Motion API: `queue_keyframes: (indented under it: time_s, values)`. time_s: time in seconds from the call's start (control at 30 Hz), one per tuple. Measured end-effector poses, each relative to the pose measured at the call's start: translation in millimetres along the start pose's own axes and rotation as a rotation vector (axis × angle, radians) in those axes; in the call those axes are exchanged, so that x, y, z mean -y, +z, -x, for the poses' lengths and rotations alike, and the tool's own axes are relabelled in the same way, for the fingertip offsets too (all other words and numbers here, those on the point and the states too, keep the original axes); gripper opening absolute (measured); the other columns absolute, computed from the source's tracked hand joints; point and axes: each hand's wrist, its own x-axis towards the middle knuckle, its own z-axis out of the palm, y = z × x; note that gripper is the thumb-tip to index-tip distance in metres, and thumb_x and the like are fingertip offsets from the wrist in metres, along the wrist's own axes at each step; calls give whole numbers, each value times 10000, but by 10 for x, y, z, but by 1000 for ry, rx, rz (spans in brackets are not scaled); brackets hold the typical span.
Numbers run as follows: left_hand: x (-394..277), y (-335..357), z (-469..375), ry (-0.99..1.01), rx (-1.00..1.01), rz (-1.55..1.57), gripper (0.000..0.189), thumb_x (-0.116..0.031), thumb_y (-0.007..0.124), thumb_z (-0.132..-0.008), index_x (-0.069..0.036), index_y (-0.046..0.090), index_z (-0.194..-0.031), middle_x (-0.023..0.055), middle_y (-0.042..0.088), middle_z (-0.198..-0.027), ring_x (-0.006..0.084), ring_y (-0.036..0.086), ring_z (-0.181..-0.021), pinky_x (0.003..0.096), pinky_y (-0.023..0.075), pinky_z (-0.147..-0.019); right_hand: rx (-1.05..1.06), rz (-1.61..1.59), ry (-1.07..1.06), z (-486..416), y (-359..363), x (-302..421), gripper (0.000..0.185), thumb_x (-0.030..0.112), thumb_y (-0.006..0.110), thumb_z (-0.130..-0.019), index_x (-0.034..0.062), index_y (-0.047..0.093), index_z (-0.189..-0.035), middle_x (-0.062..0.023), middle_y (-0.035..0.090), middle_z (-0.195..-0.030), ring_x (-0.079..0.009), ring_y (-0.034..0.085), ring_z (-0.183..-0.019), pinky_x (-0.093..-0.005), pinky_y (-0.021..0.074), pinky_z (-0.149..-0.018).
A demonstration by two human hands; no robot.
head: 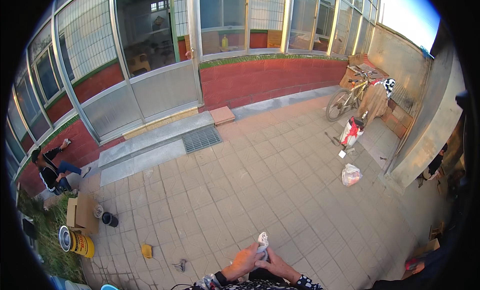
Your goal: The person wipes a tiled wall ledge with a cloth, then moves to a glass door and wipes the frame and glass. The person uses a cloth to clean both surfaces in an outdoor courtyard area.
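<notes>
A bunched white cloth (pixel 263 240) sticks up between my two hands, low in the middle of the head view. My left hand (pixel 243 260) is closed around its lower part from the left. From the right, my right hand (pixel 276 265) grips the same cloth, its fingers close to those of my left hand. The cloth looks rolled or folded; its lower end is partly hidden by the fingers. Patterned sleeves with white spots reach both wrists. Paving tiles lie below the hands.
A yellow bucket (pixel 83 245), a cardboard box (pixel 87 217), a black pot (pixel 110 219) and a yellow cloth (pixel 147 251) are at left. A person (pixel 52 174) crouches by the red wall. A bicycle (pixel 347 99) and a plastic bag (pixel 351 175) are at right. Another person's hand (pixel 419 268) shows lower right.
</notes>
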Motion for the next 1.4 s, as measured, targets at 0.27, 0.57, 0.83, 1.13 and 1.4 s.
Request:
queue_keyframes:
  time_s: [0.27,0.57,0.83,1.13,1.4]
  values:
    - [97,-974,-1756,-203,205,564,304,-180,660,-953,-33,625,-1217,56,710,-1079,164,661,-950,314,523,-846,-71,-362,159,-1777,-1197,87,365,93,605,-972,-4,537,-1318,-74,662,-1146,-132,622,-1036,-293,476,-967]
    - [-33,-2396,-3180,-357,-176,1157,257,-93,714,-901,-14,665,-1141,48,701,-1076,161,651,-1002,322,515,-901,233,-563,98,-3849,-1913,1825,325,185,581,-1004,-2,579,-1270,-38,661,-1106,-103,620,-987,-259,503,-872]
    - [223,-3204,-5021,-271,-151,1157,99,-120,707,-917,-67,672,-993,-12,682,-883,86,615,-810,256,491,-766,261,-454,143,-5552,-2693,2123,424,224,608,-997,-8,524,-1342,-53,630,-1198,-119,582,-1083,-276,486,-924]
    - [-361,-3870,-7375,-59,318,814,127,-181,673,-955,-63,661,-999,-47,642,-887,39,565,-831,228,464,-735,-185,-372,226,-6801,-3764,2528,229,131,631,-956,-4,634,-1140,-44,686,-1046,-114,619,-943,-272,490,-863]
    - [62,-4128,-8864,-349,11,735,176,-141,732,-910,-19,667,-1019,-11,658,-871,65,574,-783,234,479,-698,-96,-658,239,-7934,-4576,2685,194,129,632,-958,13,651,-1111,-29,694,-1003,-110,634,-895,-258,497,-825]
